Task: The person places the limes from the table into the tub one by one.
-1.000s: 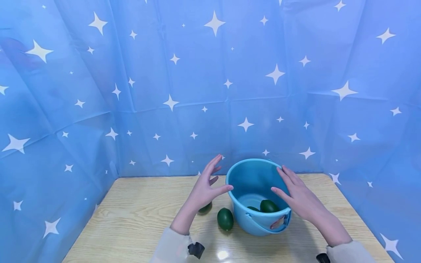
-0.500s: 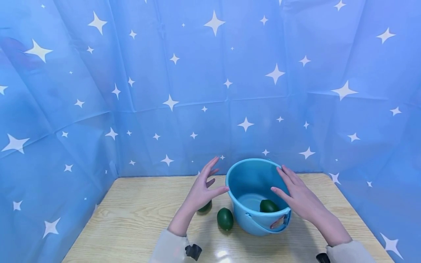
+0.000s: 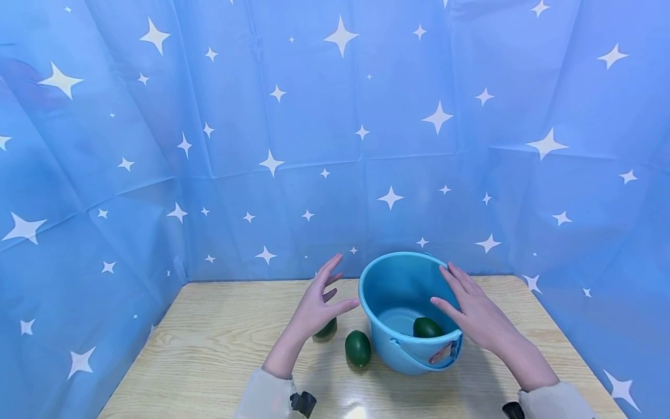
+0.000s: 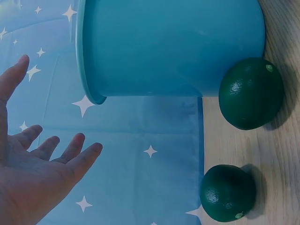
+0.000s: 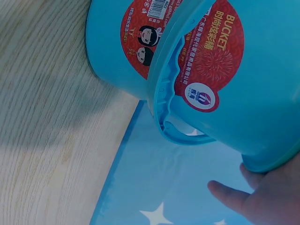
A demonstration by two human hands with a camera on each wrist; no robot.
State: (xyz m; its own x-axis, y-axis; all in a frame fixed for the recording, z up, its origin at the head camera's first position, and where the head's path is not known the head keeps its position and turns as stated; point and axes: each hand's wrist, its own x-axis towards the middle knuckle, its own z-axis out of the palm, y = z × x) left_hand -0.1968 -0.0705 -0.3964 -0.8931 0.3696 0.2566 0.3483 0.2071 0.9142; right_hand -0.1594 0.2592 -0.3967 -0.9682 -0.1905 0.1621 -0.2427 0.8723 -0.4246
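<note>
The light blue bucket (image 3: 400, 355) stands on the table, its handle hanging down the near side. A dark green oval fruit (image 3: 427, 327) lies inside it. My left hand (image 3: 314, 305) hovers just left of the rim, fingers spread and holding nothing; its palm faces the bucket in the left wrist view. My right hand (image 3: 478, 314) rests at the right side of the rim with straight fingers. In the left wrist view, one green fruit (image 4: 251, 93) sits close by the bucket and another green fruit (image 4: 228, 193) lies farther off, partly hidden by my left hand in the head view.
A pale wood-grain table (image 3: 225, 343) carries everything. Behind and at both sides hangs a blue curtain (image 3: 314, 116) with white stars. A red round label (image 5: 211, 47) is stuck to the bucket's wall.
My left hand has drifted left and slightly down, away from the rim. A second fruit, partly visible inside the bucket a second ago, is now out of sight. The right hand has kept still.
</note>
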